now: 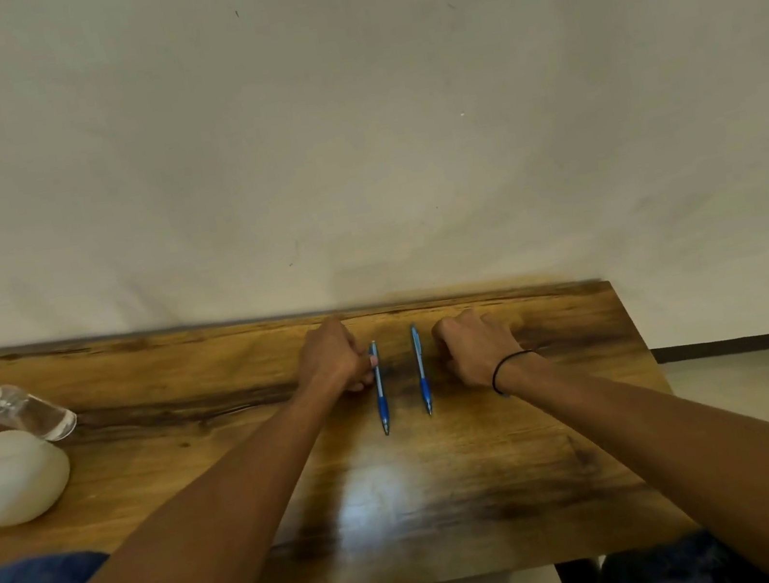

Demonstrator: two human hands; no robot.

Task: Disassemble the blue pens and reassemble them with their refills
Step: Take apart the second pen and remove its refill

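Observation:
Two blue pens lie side by side on the wooden table (459, 507), tips pointing toward me. My left hand (333, 363) rests curled just left of the left pen (380, 396), with fingertips touching its upper barrel; the pen lies flat on the wood. A small gap separates the right pen (422, 374) from my right hand (476, 347), which is loosely closed on the table and holds nothing. A black band circles my right wrist.
A clear spray bottle (17, 406) with a white cap lies at the far left, above a rounded white object (4, 477). A green item pokes in at the left edge. The table's right edge runs near my right forearm. A plain wall stands behind.

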